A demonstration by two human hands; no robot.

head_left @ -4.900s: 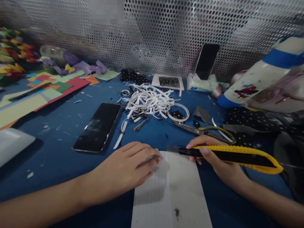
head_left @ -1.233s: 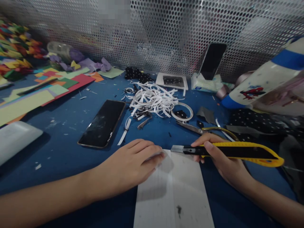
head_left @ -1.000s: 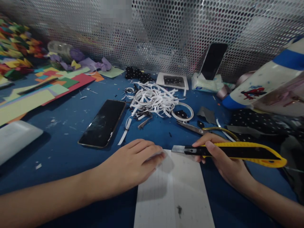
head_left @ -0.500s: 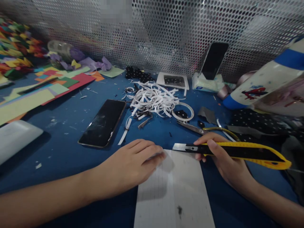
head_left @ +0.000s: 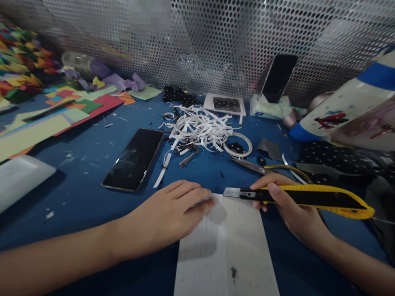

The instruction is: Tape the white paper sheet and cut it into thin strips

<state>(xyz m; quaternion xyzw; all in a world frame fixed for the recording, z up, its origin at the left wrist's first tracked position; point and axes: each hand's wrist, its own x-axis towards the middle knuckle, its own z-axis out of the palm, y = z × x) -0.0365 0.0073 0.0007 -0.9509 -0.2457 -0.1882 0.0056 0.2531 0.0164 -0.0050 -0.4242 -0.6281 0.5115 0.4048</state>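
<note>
My right hand [head_left: 293, 209] is closed around a utility knife [head_left: 321, 197] with a yellow and black handle. Its blade [head_left: 231, 192] points left, and the tip lies at the far edge of a white sheet [head_left: 249, 242]. Faint lines run down the sheet's left part, and a dark smudge marks it near the bottom. Across the sheet's far left corner rests my left hand [head_left: 173, 213], palm down, its fingers extended and a little bent, pressing on the paper. The undersides of those fingers are hidden. Just beyond my right hand lie scissors [head_left: 251, 165] with yellow handles.
Beyond my hands are a black phone [head_left: 134, 160], a heap of white paper strips [head_left: 200, 127] and a tape roll [head_left: 237, 144]. Coloured paper [head_left: 61, 119] lies left. A second phone [head_left: 279, 78] leans at the back, and a blue-and-white bottle [head_left: 342, 102] stands right.
The knife and my right hand have shifted slightly left, bringing the blade tip a little farther over the sheet's edge. My left hand and the sheet look unmoved.
</note>
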